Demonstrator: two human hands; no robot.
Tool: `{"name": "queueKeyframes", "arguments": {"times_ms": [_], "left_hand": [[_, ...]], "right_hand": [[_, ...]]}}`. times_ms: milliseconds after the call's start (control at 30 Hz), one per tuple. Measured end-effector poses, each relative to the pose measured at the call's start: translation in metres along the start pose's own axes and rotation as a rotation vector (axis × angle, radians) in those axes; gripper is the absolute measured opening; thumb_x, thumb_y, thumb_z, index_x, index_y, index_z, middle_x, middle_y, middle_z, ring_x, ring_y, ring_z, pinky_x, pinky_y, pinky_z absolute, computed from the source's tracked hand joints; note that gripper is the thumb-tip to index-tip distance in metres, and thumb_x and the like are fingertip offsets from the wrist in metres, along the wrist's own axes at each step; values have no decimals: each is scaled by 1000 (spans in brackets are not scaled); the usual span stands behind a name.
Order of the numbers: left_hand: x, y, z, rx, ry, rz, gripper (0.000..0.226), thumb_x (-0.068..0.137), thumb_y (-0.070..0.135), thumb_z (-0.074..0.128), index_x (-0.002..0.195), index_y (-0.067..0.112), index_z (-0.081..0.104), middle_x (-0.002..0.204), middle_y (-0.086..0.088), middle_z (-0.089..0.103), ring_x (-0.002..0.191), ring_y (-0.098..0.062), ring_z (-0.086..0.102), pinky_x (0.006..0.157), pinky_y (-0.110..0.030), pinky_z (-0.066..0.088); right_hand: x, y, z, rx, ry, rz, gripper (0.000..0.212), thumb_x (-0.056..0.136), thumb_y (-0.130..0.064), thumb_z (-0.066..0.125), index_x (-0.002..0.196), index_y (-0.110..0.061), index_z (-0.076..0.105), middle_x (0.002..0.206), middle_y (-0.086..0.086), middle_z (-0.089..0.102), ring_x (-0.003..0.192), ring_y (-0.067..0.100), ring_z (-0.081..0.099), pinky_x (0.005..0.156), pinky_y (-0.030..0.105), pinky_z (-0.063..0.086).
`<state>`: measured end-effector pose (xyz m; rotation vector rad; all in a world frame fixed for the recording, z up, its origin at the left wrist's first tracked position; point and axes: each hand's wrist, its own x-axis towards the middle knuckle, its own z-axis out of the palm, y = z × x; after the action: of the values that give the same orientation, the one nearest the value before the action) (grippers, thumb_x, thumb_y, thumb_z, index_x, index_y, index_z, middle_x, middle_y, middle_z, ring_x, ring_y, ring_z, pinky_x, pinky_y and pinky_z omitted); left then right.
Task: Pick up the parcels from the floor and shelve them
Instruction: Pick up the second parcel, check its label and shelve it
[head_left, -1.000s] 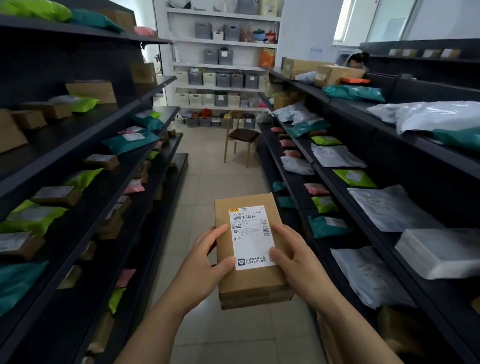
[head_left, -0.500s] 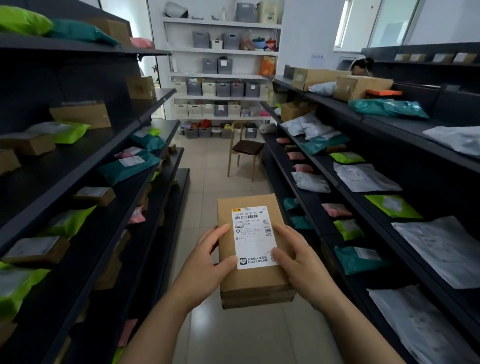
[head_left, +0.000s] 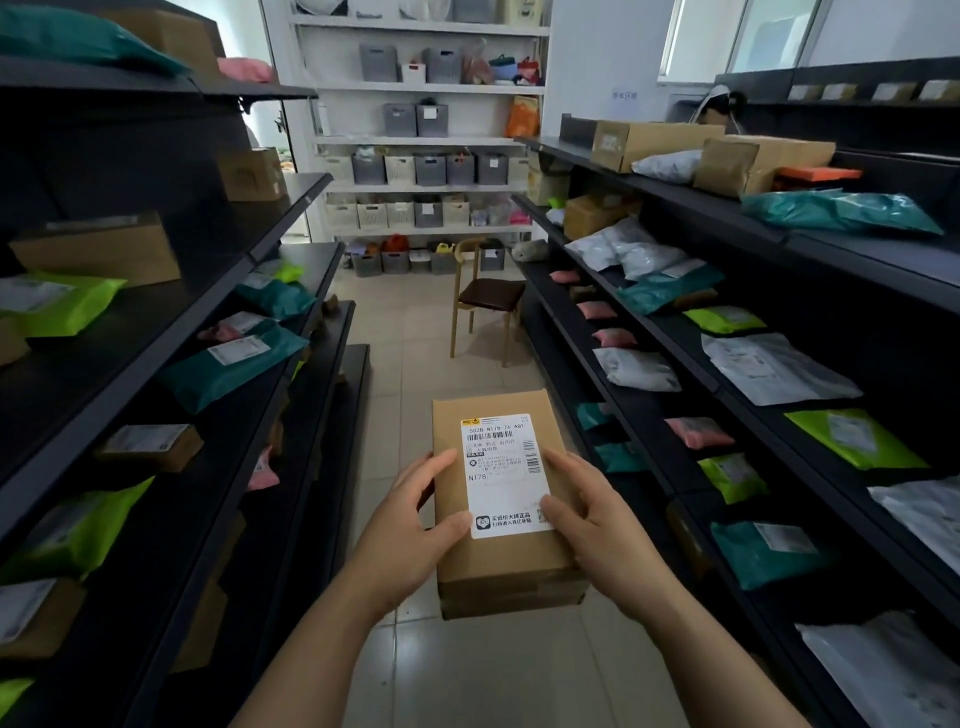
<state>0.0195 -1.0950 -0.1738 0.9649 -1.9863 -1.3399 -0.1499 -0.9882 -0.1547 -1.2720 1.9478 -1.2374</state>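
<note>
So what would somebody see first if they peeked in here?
A brown cardboard box with a white label, held front and centre by the left hand and right hand. On both sides, black metal shelves hold green, teal and pink bags, and a wooden chair stands down the aisle.

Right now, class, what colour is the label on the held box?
White label, black print; head view.

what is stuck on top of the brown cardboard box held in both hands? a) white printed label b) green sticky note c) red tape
A: a white printed label with barcodes lies on the top face of the brown cardboard box, which the left hand and the right hand grip.
</note>
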Motion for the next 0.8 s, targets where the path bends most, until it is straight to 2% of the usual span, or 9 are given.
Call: {"name": "queueKeyframes", "arguments": {"times_ms": [133,400,533,667,800], "left_hand": [[52,-11,-9,11,20,-5,66,88,14,64,142,35,34,147,15,32,133,-8,37,84,-12,42],[179,-16,-18,-7,84,-1,66,87,13,65,141,35,36,148,14,33,134,-9,37,99,-27,43],[253,-11,-19,7,103,-10,65,87,14,65,141,36,36,147,14,34,133,-10,38,99,-29,45],[322,-12,-16,7,136,-10,65,87,14,64,141,36,36,143,17,34,132,-8,38,93,-25,44],[379,-19,-20,13,152,-31,66,87,13,65,141,35,36,148,15,30,133,-9,36,92,-25,45]], "right_hand": [[59,7,7,7,-20,4,51,93,-16,53,138,-35,39,144,-12,34,128,6,37,109,39,35],[196,18,-4,32,-51,-30,50,93,-16,53,138,-35,39,144,-13,34,128,7,38,109,38,36],[273,22,-18,20,-71,-50,50,93,-17,52,138,-36,39,143,-14,34,126,6,38,108,37,37],[349,35,-28,2,-86,-71,50,93,-18,52,138,-35,39,144,-13,35,126,5,39,106,34,38],[409,45,-26,1,-115,-58,51,94,-20,51,139,-37,37,145,-13,34,126,8,40,104,38,42]]}}
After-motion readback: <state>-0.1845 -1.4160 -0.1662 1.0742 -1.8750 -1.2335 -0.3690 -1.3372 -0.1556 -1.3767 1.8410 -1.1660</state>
